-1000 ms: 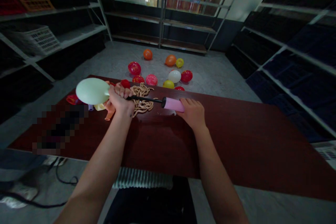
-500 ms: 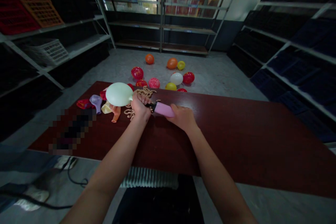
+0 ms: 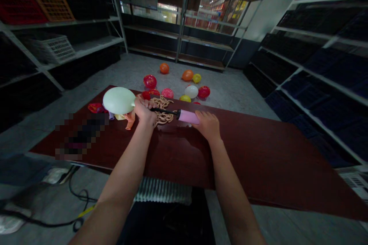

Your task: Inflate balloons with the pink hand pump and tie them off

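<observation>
A pale green inflated balloon (image 3: pixel 119 100) sticks out to the left of my left hand (image 3: pixel 145 110). That hand is closed around the balloon's neck and the near end of a hand balloon pump (image 3: pixel 188 116); the nozzle is hidden in my fingers. From my left hand a black rod runs right to the pump's pink barrel. My right hand (image 3: pixel 209 125) is wrapped round the barrel's far end. Behind the pump lies a heap of beige twisted strips (image 3: pixel 164 117) on the dark red table (image 3: pixel 258 157). Uninflated balloons (image 3: pixel 130 120) lie below the green one.
Several inflated balloons, among them a white one (image 3: pixel 191 92) and an orange one (image 3: pixel 188 75), rest on the floor beyond the table. Shelving with crates (image 3: pixel 54 5) stands left, behind and right. Black cables (image 3: pixel 82 193) and a person's shoes (image 3: pixel 54 175) are at lower left.
My hands have moved apart: the left with the green balloon to the left, the right with the pink barrel to the right. More black rod shows between them. The camera view has shifted.
</observation>
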Available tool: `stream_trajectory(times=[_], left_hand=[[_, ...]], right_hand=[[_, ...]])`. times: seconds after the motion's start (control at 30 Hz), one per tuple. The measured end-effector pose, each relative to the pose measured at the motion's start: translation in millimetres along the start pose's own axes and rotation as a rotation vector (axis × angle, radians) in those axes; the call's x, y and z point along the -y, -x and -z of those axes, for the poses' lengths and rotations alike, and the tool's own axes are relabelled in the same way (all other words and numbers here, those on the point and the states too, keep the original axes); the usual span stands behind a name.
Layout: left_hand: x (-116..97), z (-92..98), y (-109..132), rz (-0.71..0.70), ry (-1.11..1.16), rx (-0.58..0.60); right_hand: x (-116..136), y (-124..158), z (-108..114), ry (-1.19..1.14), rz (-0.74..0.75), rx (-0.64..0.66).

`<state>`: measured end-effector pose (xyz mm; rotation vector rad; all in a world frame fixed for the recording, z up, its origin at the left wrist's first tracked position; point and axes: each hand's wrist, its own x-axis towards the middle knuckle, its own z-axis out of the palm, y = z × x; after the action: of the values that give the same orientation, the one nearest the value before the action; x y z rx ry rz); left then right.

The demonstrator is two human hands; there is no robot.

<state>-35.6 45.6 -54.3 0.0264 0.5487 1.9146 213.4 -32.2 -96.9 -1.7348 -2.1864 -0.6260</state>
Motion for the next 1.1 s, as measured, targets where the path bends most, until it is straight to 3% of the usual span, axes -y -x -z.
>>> stream_trajectory(times=[0.17, 0.4, 0.6, 0.87, 1.0, 1.1], left_hand=[[-17, -7.3, 5, 0.008, 0.035, 0.01], [-28, -17.1, 18, -0.073, -0.012, 0.068], [-8, -17.6, 25, -0.04, -0.058, 0.07], [33, -8.6, 43, 0.118, -0.148, 0.096], [35, -5.5, 38, 0.141, -0.157, 0.062], [32, -4.4, 30, 0.121, -0.132, 0.054]], right_hand=[[-24, 7, 4, 0.049, -0.06, -0.039], [-14, 6, 7, 0.008, -0.09, 0.009], [-2, 3, 13, -0.04, -0.059, 0.098], [38, -4, 26, -0.074, -0.08, 0.284], [41, -5, 22, -0.101, -0.103, 0.296], [42, -6, 16, -0.14, -0.106, 0.233]])
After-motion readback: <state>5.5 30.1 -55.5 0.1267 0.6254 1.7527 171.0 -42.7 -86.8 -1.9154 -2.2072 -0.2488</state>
